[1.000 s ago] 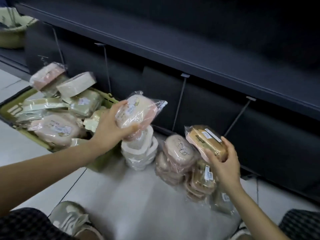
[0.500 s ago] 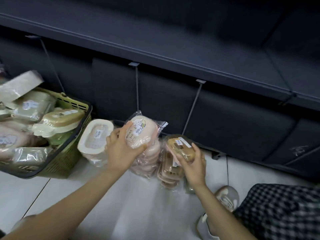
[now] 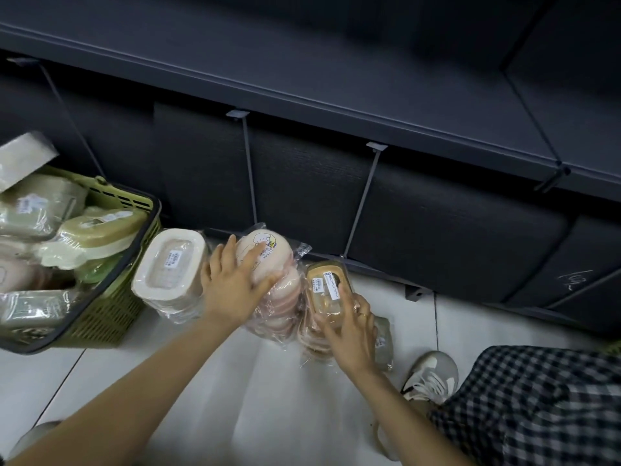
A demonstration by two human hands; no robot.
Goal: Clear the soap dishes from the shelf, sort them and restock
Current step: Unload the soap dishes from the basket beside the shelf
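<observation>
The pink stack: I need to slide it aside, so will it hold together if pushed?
Probably not well. The pink stack is loose, crinkly-wrapped dishes that likely slip over each other. It already leans, so a low push may topple it. The left hand steadying the top seems wise.

Your single head camera looks steeply down from close above the floor (image 3: 235, 381), facing the dark shelf (image 3: 336, 79) ahead.

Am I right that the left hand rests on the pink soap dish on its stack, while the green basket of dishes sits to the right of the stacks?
Not quite: the head view shows the green basket left of the stacks. The left hand does rest on the pink soap dish.
</observation>
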